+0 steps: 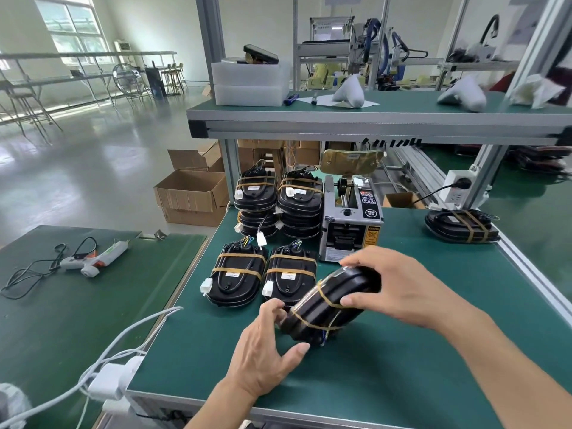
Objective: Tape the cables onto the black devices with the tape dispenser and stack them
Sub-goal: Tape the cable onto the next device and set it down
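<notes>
A black device (pixel 325 308) with two tan tape bands sits tilted on its edge over the green mat. My left hand (pixel 266 348) grips its near lower end, and my right hand (pixel 399 286) grips its far upper end. Behind it lie two taped devices (pixel 236 275) (pixel 291 277) flat side by side, their white connectors on the left. Farther back stand two stacks of taped devices (pixel 255 199) (pixel 300 202). The grey tape dispenser (pixel 351 221) stands right of the stacks, just beyond my right hand.
Another taped device (pixel 461 226) lies at the right by a white power strip (pixel 458 188). A glue gun (pixel 93 258) with cable rests on the left table. A white adapter (pixel 114 379) and cables hang at the table's front left corner. An overhead shelf (pixel 371 119) spans the bench.
</notes>
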Motion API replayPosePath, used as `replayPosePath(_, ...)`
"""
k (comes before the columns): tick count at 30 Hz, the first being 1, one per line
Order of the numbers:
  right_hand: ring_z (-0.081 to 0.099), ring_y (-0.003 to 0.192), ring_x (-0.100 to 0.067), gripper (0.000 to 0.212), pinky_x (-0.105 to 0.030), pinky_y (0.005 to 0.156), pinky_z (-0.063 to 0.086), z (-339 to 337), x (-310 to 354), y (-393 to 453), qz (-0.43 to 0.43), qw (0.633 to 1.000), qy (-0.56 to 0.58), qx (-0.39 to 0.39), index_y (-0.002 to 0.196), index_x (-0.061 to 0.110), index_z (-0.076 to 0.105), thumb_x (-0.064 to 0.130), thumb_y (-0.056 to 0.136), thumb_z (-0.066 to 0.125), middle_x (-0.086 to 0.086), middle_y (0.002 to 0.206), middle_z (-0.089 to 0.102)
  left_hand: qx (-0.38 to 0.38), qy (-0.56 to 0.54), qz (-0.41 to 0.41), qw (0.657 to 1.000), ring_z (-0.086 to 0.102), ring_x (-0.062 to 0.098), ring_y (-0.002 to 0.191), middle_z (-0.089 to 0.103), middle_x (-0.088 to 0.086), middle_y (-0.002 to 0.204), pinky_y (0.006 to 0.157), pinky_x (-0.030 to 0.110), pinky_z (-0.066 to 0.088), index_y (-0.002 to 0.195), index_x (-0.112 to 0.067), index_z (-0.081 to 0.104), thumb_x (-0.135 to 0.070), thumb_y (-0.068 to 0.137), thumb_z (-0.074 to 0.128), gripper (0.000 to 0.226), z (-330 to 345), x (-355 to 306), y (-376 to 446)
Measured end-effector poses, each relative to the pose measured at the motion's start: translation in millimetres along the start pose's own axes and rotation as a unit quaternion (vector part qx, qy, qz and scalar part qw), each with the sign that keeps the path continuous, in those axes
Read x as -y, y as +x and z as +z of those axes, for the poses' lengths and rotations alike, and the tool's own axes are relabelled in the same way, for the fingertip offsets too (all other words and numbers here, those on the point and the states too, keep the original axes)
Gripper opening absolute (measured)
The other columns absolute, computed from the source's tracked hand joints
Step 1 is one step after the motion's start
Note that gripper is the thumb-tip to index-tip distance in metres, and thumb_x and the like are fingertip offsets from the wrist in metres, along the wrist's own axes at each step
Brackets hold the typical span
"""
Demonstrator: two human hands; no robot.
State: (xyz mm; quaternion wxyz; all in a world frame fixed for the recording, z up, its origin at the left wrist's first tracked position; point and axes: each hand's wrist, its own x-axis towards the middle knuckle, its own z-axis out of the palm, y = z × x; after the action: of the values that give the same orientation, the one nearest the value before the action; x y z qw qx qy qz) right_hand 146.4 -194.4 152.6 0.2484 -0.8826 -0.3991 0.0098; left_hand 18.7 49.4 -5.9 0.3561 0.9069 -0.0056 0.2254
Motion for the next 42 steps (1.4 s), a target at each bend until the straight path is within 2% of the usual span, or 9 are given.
replayPosePath(3,0.053,0.104,-0.008,0.065,-0.03,0.092,0.047,3,28,6,-0.042,0.993,-0.106,-0.008,0.122,0.04,0.06,0.078,0.07,0.063,0.022,0.113,0.06,-0.01,0.0,0.01,1.0,0.058,-0.001,0.085,0.063,-0.02,0.109,0.077,0.019,0.045,0.13,-0.037,0.034,-0.071,0.082,0.064,0.066,2,1,0)
replayPosePath(11,0.05,0.1,-0.018,0.065,-0.037,0.089,0.048,38,69,10,-0.104,0.964,-0.243,-0.038,0.123,0.031,0.058,0.08,0.08,0.052,0.011,0.113,0.061,-0.02,0.001,0.006,1.0,0.058,0.015,0.081,0.055,-0.03,0.084,0.059,0.013,0.035,0.112,-0.062,0.029,-0.067,0.088,0.062,0.041,2,2,1)
replayPosePath(15,0.052,0.113,-0.017,0.065,-0.036,0.1,0.042,30,69,7,-0.128,0.963,-0.236,-0.035,0.135,0.031,0.054,0.075,0.088,0.048,0.012,0.127,0.059,-0.041,0.052,0.038,0.997,0.058,0.019,0.075,0.045,-0.031,0.076,0.055,0.015,0.032,0.11,-0.037,0.039,-0.06,0.09,0.062,0.038,2,-2,2)
replayPosePath(18,0.054,0.129,-0.009,0.058,-0.031,0.108,0.04,16,64,2,-0.163,0.974,-0.096,-0.122,0.139,0.028,0.058,0.065,0.093,0.056,0.014,0.138,0.059,-0.047,0.048,0.046,0.997,0.059,0.018,0.071,0.05,-0.028,0.081,0.057,0.023,0.037,0.111,-0.035,0.04,-0.065,0.094,0.059,0.04,1,-1,2)
replayPosePath(20,0.064,0.114,-0.005,0.041,-0.02,0.097,0.047,5,51,1,-0.122,0.962,0.058,-0.239,0.13,0.03,0.065,0.054,0.096,0.062,0.018,0.122,0.068,-0.04,0.035,0.051,0.997,0.061,0.014,0.074,0.05,-0.031,0.084,0.061,0.022,0.039,0.113,-0.037,0.04,-0.066,0.095,0.058,0.038,0,-1,2)
replayPosePath(23,0.07,0.077,-0.006,0.016,-0.013,0.069,0.053,-5,16,18,0.061,0.898,0.273,-0.34,0.106,0.032,0.074,0.04,0.096,0.065,0.011,0.089,0.075,-0.039,0.035,0.06,0.997,0.06,0.009,0.074,0.049,-0.033,0.087,0.063,0.019,0.041,0.115,-0.035,0.042,-0.061,0.095,0.059,0.037,0,-4,2)
replayPosePath(27,0.065,0.06,-0.011,0.01,-0.013,0.057,0.049,25,-47,53,0.288,0.83,0.389,-0.276,0.097,0.009,0.078,0.015,0.096,0.07,-0.002,0.076,0.076,-0.042,0.039,0.07,0.996,0.06,0.008,0.071,0.054,-0.026,0.088,0.061,0.02,0.044,0.116,-0.03,0.044,-0.055,0.093,0.062,0.038,-1,-7,2)
replayPosePath(31,0.065,0.054,-0.012,0.01,-0.03,0.076,0.06,56,-64,76,0.32,0.815,0.425,-0.229,0.089,0.007,0.08,0.009,0.093,0.071,-0.001,0.072,0.074,-0.046,0.042,0.071,0.996,0.06,0.007,0.07,0.057,-0.024,0.087,0.062,0.022,0.046,0.115,-0.032,0.044,-0.055,0.093,0.062,0.037,-2,-9,2)
replayPosePath(42,0.067,0.052,-0.012,0.01,-0.021,0.056,0.047,70,-56,117,0.411,0.736,0.441,-0.31,0.084,0.009,0.077,0.004,0.088,0.069,-0.003,0.075,0.075,-0.065,0.06,0.105,0.991,0.054,0.012,0.094,0.048,-0.021,0.102,0.083,0.025,0.044,0.114,-0.024,0.051,-0.049,0.092,0.067,0.037,1,-2,5)
